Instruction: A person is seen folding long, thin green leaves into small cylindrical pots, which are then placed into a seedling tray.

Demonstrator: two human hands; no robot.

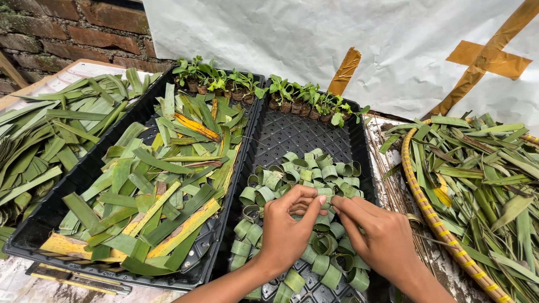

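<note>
My left hand [287, 227] and my right hand [377, 235] meet over a pile of small leaf rings [292, 175] in the right black tray [297, 132]. Their fingertips pinch together on one green leaf ring [324, 203] between them. The rings are short rolled strips of green leaf, heaped in the tray's near half. The left black tray [39, 219] holds flat cut leaf strips [163, 185], green with some yellow ones.
Small seedlings in leaf pots [269, 92] line the far ends of both trays. Loose long leaves [39, 134] lie at left, and more fill a round woven tray [483, 179] at right. A white sheet with brown tape hangs behind. A brick wall stands at the far left.
</note>
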